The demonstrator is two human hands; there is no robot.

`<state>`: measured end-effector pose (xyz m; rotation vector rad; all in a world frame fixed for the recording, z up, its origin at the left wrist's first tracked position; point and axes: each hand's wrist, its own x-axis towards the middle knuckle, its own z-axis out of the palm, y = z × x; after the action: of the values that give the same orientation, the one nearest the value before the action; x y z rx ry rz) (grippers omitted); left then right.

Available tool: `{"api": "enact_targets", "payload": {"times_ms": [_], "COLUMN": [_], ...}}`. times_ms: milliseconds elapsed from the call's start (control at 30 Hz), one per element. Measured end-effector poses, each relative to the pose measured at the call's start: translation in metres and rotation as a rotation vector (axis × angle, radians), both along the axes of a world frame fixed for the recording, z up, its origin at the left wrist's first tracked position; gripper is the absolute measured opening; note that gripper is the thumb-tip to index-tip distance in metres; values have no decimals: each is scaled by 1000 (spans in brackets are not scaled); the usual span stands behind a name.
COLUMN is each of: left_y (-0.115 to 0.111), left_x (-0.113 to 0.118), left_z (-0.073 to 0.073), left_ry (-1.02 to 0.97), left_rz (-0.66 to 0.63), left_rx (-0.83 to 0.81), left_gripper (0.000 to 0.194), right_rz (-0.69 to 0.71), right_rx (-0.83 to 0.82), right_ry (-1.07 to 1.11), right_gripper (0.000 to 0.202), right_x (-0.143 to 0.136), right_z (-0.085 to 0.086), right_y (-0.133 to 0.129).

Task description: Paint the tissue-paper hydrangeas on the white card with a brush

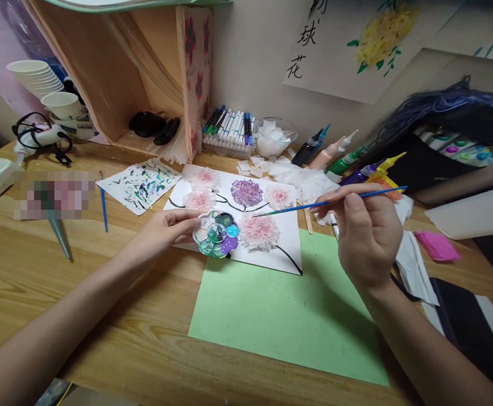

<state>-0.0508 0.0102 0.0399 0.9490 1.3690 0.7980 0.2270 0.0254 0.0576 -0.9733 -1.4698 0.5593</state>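
My left hand (pixel 177 224) is closed on the edge of a small flower-shaped paint palette (pixel 216 233), its wells smeared with green, blue, purple and dark paint. Between the fingers of my right hand (pixel 367 231) is a thin blue paintbrush (pixel 326 203), its tip pointing left over a white sheet (pixel 252 263). That tip is at the upper edge of a large pink tissue flower (pixel 260 231); whether it touches cannot be told. More pink flowers, a purple flower (pixel 246 193) and black painted stems cover the sheet. Beneath it, partly covered, lies a green sheet (pixel 280 324).
Behind the sheet stand a marker box (pixel 228 132), a glass bowl of paper pieces (pixel 274 137) and several paint bottles (pixel 326 153). Paper scraps lie nearby. On the left are a paint-smeared tissue (pixel 140 185), another blue brush (pixel 104 202) and paper cups (pixel 37 76).
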Motion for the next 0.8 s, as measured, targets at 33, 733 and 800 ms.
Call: {"api": "enact_targets", "payload": {"times_ms": [33,733,800], "left_y": [0,0,0], "left_x": [0,2,2], "left_z": [0,1,1], "left_ry": [1,-20,-37], "left_rz": [-7,-41,-40], "left_rx": [5,12,5], "left_gripper": [27,20,19], "right_rz": [29,17,-30], "right_rx": [-5,95,99], "right_ry": [13,-60,-54], "right_gripper": [18,14,14], "right_x": [-2,-4,1], "right_z": [1,8,9], "right_y": [-3,-9,-5]}}
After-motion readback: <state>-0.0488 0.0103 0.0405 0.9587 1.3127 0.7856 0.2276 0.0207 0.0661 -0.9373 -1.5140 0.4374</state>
